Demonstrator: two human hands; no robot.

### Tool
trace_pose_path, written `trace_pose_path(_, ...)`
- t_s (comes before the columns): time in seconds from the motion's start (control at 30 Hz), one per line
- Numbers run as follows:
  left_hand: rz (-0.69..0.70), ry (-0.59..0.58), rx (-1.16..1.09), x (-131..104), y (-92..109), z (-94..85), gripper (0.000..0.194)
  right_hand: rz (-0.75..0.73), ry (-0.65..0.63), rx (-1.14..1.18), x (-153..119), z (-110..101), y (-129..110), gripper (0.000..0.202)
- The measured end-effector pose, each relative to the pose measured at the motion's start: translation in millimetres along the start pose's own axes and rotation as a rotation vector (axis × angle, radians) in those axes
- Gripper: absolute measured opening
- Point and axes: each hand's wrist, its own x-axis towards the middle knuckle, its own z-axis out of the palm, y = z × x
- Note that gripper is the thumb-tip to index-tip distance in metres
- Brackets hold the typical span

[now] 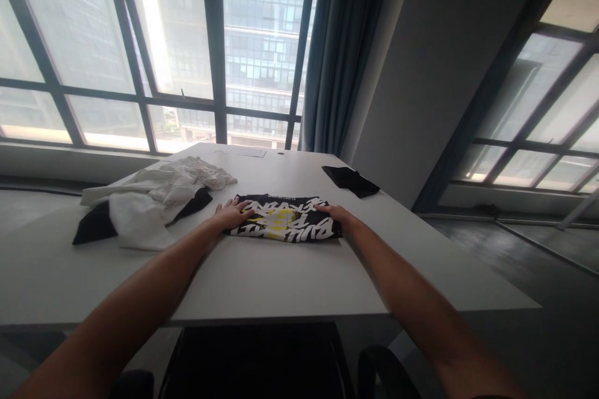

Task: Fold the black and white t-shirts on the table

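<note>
A black folded T-shirt (285, 219) with bold white lettering and a yellow print lies as a flat bundle on the white table (281, 283). Over its left end rests my left hand (230, 215), open, with the fingers spread. My right hand (334, 213) is at the right end, closed on the edge of the cloth, one digit lying across the top. The other fingers of that hand are mostly hidden.
White crumpled clothing (173, 190) lies left of the bundle, over a black cloth (96, 224). A smaller black folded cloth (350, 181) is near the table's right edge. A black chair (257, 361) stands at the near edge. Windows and a blue curtain (344, 50) rise behind.
</note>
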Motion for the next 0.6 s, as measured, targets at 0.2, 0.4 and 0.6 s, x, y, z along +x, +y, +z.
trace_pose_path(0.2,0.052,-0.055,0.010,-3.0,3.0,-10.0,0.077,-0.199,0.024,-0.061,-3.3,2.7,-3.0,0.026)
trace_pose_path(0.4,0.165,-0.028,-0.117,24.0,-24.1,-17.6,0.080,-0.421,0.075,-0.127,20.4,-13.8,-32.2,0.040)
trace_pose_path(0.6,0.169,0.110,-0.070,46.0,-31.6,-7.4,0.064,-0.427,-0.019,-0.196,58.6,-18.6,-85.6,0.053)
